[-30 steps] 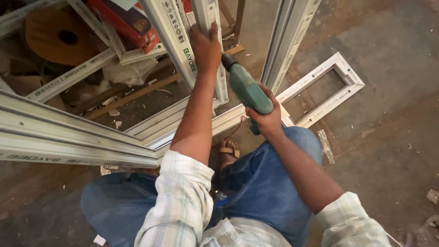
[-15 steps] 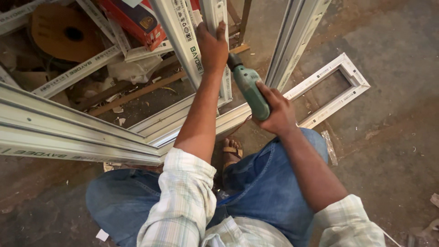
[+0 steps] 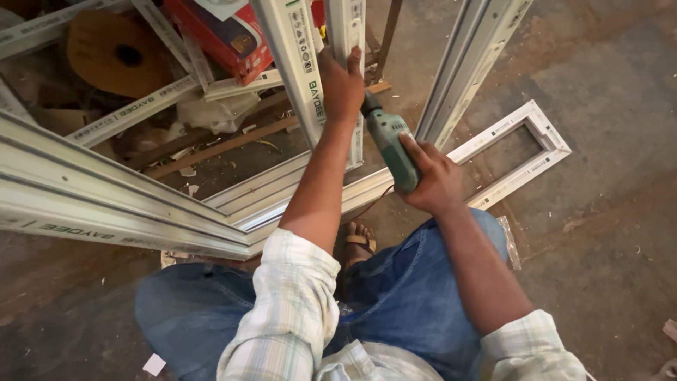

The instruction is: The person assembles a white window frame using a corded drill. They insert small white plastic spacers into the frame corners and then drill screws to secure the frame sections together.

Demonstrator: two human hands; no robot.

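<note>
Fingers (image 3: pixel 350 67) of the left hand (image 3: pixel 340 88) curled round the upright white frame bar (image 3: pixel 348 28), thumb side toward the bar's left face, grip closed on it about midway up the visible length. Fingers (image 3: pixel 416 152) of the right hand (image 3: pixel 434 180) wrapped shut around the green power drill (image 3: pixel 390 144), index finger laid along the drill's body, palm behind the handle. Drill nose pointing up and left, touching or just beside the frame bar right under the left hand; exact contact hidden by the wrist.

Head view, packages and labels: red cardboard box (image 3: pixel 226 39) with a dark blue panel at top centre-left, tilted, resting behind a second slanted white profile (image 3: pixel 293 67). Green lettering and a strip of small printed symbols running down that profile's face. Round brown disc (image 3: pixel 113 53) with a dark centre hole at top left, lying among scrap. Long grey-white profiles (image 3: pixel 106 204) stretching from the left edge, a green printed mark near the lower left end. Small white rectangular frame (image 3: pixel 525 152) flat on the concrete floor (image 3: pixel 606 233) to the right of the right hand, small labels on its sides. Sandalled foot (image 3: pixel 358 236) between the blue-jeaned knees, below both hands.
</note>
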